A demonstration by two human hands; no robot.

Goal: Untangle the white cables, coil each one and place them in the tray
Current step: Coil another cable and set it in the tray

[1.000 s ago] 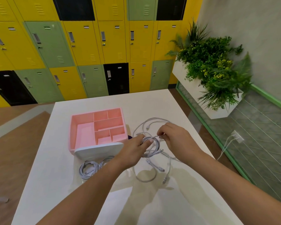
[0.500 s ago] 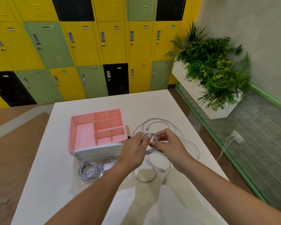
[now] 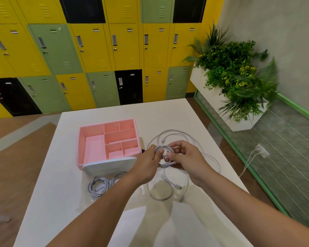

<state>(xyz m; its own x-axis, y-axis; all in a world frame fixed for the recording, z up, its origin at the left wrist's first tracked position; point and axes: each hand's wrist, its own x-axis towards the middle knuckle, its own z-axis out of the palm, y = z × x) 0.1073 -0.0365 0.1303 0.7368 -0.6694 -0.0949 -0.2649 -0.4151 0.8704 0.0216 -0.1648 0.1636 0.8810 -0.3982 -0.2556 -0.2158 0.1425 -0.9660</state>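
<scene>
Yellow, green, black lockers (image 3: 89, 50), wood floor (image 3: 16, 139), white planter (image 3: 239, 122)

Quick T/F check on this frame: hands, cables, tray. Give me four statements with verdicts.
1. The left hand and the right hand both hold one cable coil. True.
2. The pink tray already holds coiled cables. False: its compartments hold no cables, and a coiled bundle lies on the table in front of it.
3. Loose cable lies on the table beyond the hands. True.
4. The tray sits to the right of the hands. False: it is on their left.
</scene>
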